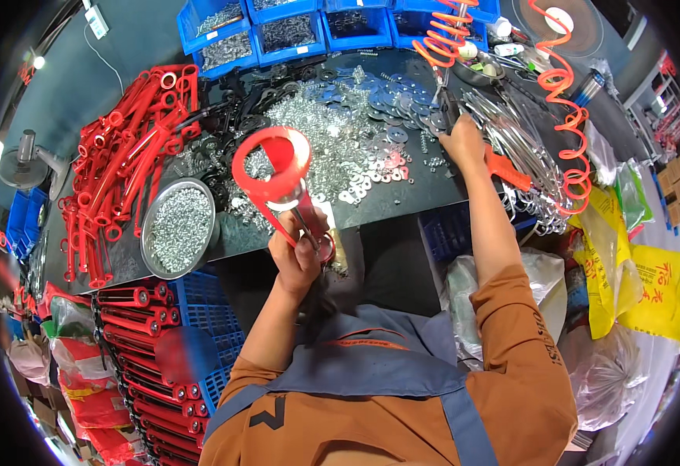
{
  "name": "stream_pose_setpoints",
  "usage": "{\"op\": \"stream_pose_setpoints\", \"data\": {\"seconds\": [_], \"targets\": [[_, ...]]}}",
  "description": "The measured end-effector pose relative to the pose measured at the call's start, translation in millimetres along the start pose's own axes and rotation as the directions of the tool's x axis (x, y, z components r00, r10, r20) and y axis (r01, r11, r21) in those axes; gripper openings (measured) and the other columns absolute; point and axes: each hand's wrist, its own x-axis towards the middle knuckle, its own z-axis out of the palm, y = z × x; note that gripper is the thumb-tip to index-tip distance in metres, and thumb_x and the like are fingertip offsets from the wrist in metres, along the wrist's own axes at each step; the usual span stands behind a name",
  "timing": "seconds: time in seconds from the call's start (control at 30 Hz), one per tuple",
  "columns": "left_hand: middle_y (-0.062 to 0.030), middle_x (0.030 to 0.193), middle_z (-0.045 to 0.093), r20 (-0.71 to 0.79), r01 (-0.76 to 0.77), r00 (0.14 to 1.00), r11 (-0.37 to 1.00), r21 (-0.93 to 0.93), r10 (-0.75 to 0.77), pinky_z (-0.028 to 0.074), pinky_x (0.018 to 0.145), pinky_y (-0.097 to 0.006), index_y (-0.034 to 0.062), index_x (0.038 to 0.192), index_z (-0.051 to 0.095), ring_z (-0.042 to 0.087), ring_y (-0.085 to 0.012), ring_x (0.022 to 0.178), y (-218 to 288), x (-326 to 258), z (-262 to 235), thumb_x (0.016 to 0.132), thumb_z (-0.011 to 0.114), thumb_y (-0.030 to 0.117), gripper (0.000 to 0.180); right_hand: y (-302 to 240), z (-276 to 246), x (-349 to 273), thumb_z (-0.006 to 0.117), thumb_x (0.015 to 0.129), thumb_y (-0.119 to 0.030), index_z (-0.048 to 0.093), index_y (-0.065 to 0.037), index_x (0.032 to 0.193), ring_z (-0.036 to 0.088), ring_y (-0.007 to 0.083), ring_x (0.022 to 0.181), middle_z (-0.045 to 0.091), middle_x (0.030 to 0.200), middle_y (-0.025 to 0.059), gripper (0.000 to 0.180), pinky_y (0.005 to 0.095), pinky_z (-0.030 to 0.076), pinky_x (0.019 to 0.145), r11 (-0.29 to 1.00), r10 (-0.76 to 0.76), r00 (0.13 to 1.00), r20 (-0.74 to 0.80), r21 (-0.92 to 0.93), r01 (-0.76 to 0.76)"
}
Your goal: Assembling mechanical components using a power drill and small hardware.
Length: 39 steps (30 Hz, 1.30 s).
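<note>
My left hand [297, 252] clasps the red ring-ended part [261, 203], ring beyond my fingers; my right hand [464, 144] meets the dark tool [450, 109], finger closure unclear. This seems tool pickup; next likely calls for a firm grip.

Held part [256, 190]: finished smooth, glossy
Bowl [165, 272], 9 o'clock: made of shiny metal
Bins [279, 55], 12 o'clock: moulded in plastic
</note>
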Motion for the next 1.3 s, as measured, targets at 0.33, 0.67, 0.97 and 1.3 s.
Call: {"op": "stream_pose_setpoints", "data": {"seconds": [0.33, 0.67, 0.97, 1.3], "targets": [[-0.008, 0.083, 0.06, -0.041, 0.227, 0.973, 0.973, -0.039, -0.229, 0.047, 0.063, -0.023, -0.0037, 0.1, 0.054, 0.057, -0.0106, 0.07, 13, 2, 2, 0.091, 0.05, -0.002, 0.01, -69, -57, -68, 0.065, 0.072, 0.003, 0.056, -0.002, 0.097, 0.061, 0.0124, 0.069, 0.059, 0.08, 0.003, 0.027, 0.0256, 0.051, 0.061, -0.069, -0.02, 0.981, -0.192, 0.979, 0.19], [-0.0064, 0.073, 0.062, -0.039, 0.12, 0.992, 0.988, 0.096, -0.117, 0.048, 0.057, -0.024, -0.0027, 0.097, 0.054, 0.06, -0.0102, 0.063, 8, 6, 1, 0.091, 0.054, 0.0, 0.006, -65, -2, -70, 0.064, 0.072, 0.004, 0.054, -0.002, 0.095, 0.058, 0.0099, 0.067, 0.058, 0.082, 0.003, 0.026, 0.0254, 0.049, 0.062, 0.214, -0.136, 0.952, -0.274, 0.93, 0.299], [-0.0056, 0.083, 0.062, -0.025, 0.231, 0.973, 0.973, 0.029, -0.23, 0.048, 0.065, -0.024, -0.0014, 0.099, 0.055, 0.06, -0.0096, 0.073, 10, 3, -1, 0.095, 0.053, 0.01, 0.013, -109, -78, -72, 0.057, 0.077, 0.009, 0.051, 0.0, 0.103, 0.058, 0.0139, 0.063, 0.059, 0.086, 0.0097, 0.027, 0.0288, 0.05, 0.057, 0.008, -0.185, 0.912, -0.366, 0.927, 0.374], [-0.0086, 0.076, 0.063, -0.012, 0.079, 0.997, 0.996, 0.035, -0.079, 0.05, 0.059, -0.028, -0.0017, 0.097, 0.059, 0.064, -0.0152, 0.066, 6, 5, 1, 0.088, 0.06, 0.001, 0.009, -262, -252, -82, 0.059, 0.082, -0.003, 0.055, 0.001, 0.094, 0.059, 0.0168, 0.058, 0.06, 0.073, 0.0076, 0.013, 0.0304, 0.051, 0.052, -0.431, -0.393, 0.793, -0.466, 0.855, 0.289]]}}
